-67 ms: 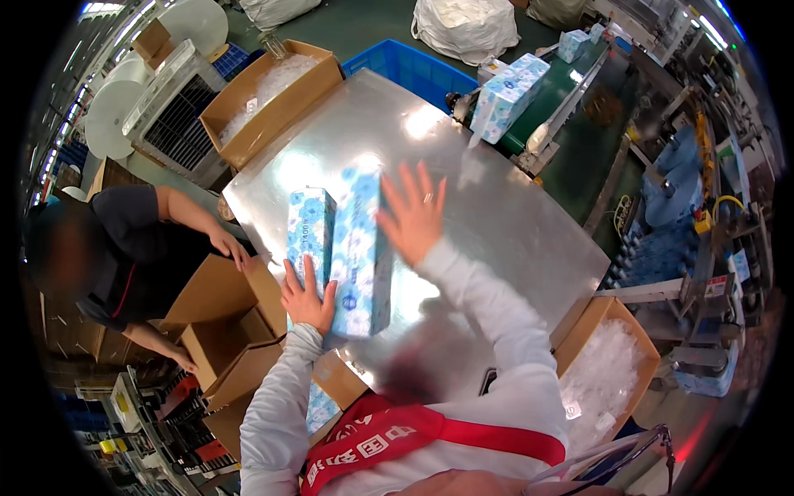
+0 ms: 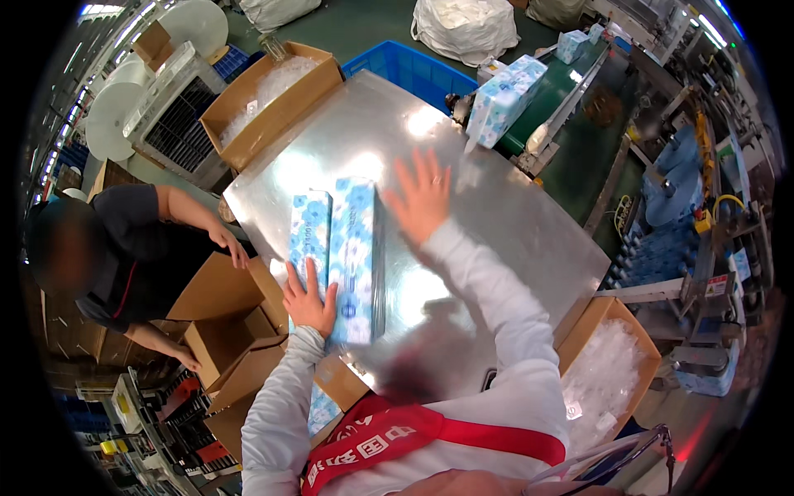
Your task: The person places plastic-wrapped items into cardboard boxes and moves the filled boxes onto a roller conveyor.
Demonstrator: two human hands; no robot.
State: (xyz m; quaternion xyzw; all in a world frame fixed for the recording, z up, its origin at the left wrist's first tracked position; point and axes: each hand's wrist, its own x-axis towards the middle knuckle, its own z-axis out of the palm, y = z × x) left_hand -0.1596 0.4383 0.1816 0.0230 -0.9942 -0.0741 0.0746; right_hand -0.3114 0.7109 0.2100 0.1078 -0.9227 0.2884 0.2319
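Two long blue-and-white floral packs lie side by side on the shiny metal table (image 2: 496,223). My left hand (image 2: 309,299) rests flat with fingers spread over the near end of the left pack (image 2: 310,227), its thumb by the right pack (image 2: 354,264). Just right of that right pack, my right hand (image 2: 421,197) hovers over the table, fingers spread, a ring on one finger. Nothing is in it, and a gap shows between it and the pack.
At the left, a co-worker's hands hold an open cardboard box (image 2: 207,293). A conveyor (image 2: 538,116) at the upper right carries similar floral packs (image 2: 506,97). Boxes of clear plastic stand at the table's upper left (image 2: 318,87) and lower right (image 2: 641,347). A blue crate (image 2: 405,70) sits behind.
My right hand has moved slightly away from the right pack, to the right. The right pack has slid a little toward me and left, closer against the left one.
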